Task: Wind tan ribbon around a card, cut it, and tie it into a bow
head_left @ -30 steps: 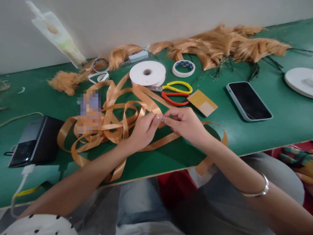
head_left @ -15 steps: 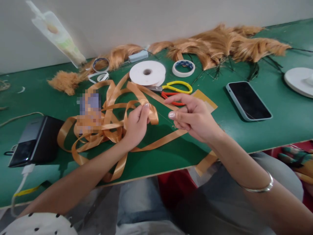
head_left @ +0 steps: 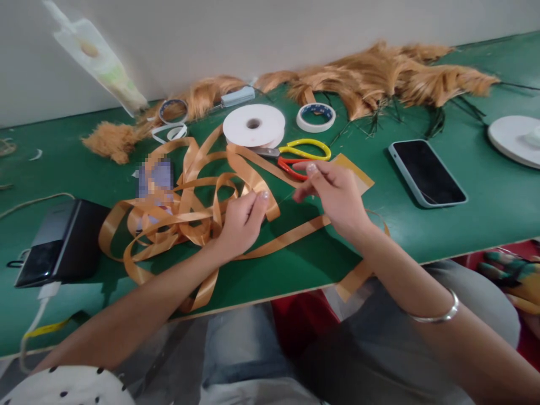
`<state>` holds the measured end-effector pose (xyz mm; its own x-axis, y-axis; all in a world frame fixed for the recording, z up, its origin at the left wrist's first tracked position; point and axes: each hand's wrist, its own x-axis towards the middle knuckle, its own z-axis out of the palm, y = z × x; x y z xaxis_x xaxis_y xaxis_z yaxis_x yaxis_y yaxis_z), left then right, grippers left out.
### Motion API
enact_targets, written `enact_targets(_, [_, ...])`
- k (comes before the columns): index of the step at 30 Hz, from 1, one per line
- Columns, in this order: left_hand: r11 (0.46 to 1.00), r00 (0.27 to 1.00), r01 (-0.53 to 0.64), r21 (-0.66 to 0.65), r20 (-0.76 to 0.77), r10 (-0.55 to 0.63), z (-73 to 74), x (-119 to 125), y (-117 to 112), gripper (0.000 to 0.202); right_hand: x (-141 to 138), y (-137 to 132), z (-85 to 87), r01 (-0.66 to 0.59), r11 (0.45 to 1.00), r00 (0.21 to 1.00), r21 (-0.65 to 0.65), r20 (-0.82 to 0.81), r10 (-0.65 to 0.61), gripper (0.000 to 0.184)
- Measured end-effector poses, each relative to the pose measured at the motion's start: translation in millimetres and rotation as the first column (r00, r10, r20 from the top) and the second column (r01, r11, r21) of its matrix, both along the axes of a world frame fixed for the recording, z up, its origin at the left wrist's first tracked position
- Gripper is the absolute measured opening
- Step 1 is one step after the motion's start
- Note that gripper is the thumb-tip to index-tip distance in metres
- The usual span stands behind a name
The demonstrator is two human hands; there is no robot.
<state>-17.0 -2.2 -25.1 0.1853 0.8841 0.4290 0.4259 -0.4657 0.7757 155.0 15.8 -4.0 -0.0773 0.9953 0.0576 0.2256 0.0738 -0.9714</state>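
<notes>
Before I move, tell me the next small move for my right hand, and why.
I would probably ease your right hand over to the strip of ribbon at your left hand: the left grip appears to pinch that strip, while the right fingertips hang apart from it, so a second hold might steady it.

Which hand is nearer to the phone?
The right. The right hand is left of the phone, apart from it, by the yellow card; the left hand is farther left, at the tan ribbon.
</notes>
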Motion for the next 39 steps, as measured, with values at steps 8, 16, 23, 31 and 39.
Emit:
enact_targets(8, [0.992,0.989,-0.050,-0.115,0.129,0.065,-1.8,0,4,0.046,2,0,10.2,-0.209,0.962,0.808,-0.178,-0.585,0.067,0.023])
enact_targets(16, [0.963,0.922,-0.173,-0.209,0.308,0.233,-12.7,0,11,0.045,2,-9,12.7,-0.341,0.940,0.832,-0.021,0.458,0.312,0.025])
enact_targets(23, [0.977,0.902,-0.092,-0.194,0.399,0.164,-13.4,2,11,0.046,5,-1,5.6,0.089,0.985,0.835,0.148,0.528,-0.155,0.022])
enact_targets(31, [0.971,0.866,-0.091,-0.221,0.464,0.187,-15.0,1,15,0.045,5,5,6.4,0.033,0.993,0.874,-0.109,-0.479,-0.081,0.026])
enact_targets(39, [0.948,0.820,-0.157,-0.278,0.498,0.282,-12.5,2,18,0.046,10,1,14.7,-0.171,0.985,0.971,0.009,-0.171,0.170,0.020])
